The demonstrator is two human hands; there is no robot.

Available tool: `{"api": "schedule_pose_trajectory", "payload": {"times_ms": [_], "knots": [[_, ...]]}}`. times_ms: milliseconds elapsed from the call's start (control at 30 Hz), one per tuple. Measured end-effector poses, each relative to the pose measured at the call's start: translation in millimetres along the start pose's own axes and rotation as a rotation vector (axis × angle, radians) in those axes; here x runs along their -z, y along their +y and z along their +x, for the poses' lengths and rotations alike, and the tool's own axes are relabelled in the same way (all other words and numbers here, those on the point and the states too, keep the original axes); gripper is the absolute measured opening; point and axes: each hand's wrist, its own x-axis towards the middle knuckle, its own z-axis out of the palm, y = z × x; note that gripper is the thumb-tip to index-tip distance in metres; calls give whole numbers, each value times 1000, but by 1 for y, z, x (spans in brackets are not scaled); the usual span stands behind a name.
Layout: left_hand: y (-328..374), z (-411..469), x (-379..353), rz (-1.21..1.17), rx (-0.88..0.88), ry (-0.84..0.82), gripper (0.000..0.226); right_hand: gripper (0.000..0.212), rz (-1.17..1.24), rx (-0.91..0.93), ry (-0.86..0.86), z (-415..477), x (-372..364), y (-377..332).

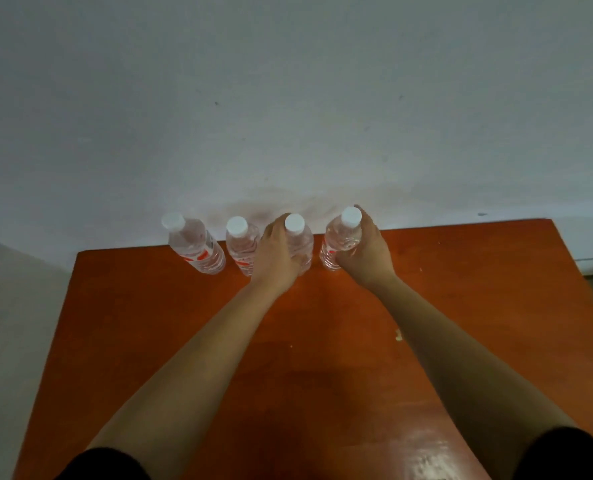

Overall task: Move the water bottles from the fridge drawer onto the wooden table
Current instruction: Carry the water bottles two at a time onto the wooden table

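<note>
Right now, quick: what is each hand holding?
Left hand: grips the third water bottle from the left.
Right hand: grips the rightmost water bottle.

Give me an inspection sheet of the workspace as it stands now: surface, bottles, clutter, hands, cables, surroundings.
Surface: wooden table, orange-brown, glossy at the near edge, far edge against the wall.
Job's things: four white-capped water bottles in a row along the far edge; first bottle and second bottle stand free, third bottle and fourth bottle are held.
Clutter: pale crumb right of centre.
Hands: left hand grips the third bottle; right hand grips the fourth bottle.
Cables: nothing seen.
Surroundings: grey wall with a dark smudge behind the bottles; fridge drawer not in view.
</note>
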Motion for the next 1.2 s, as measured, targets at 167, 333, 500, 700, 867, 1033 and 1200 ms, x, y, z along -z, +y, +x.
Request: {"api": "schedule_pose_trajectory", "payload": {"times_ms": [167, 333, 500, 700, 867, 1033, 1200], "knots": [[14, -21, 21, 1, -1, 8, 66, 90, 58, 42, 8, -22, 25, -6], [59, -53, 57, 95, -161, 194, 48, 68, 65, 174, 221, -55, 79, -31], [124, -106, 61, 167, -396, 346, 44, 59, -117, 330, 446, -132, 155, -19], [230, -211, -27, 222, -660, 228, 53, 62, -423, 248, 643, -290, 265, 73], [326, -334, -126, 259, -899, 71, 63, 61, -551, -11, 890, -471, 357, 171], [412, -474, -211, 208, -1158, -87, 63, 60, -588, -316, 1098, -660, 434, 244], [471, -596, -275, 133, -1393, -217, 56, 60, -560, -502, 1237, -793, 463, 289]]}}
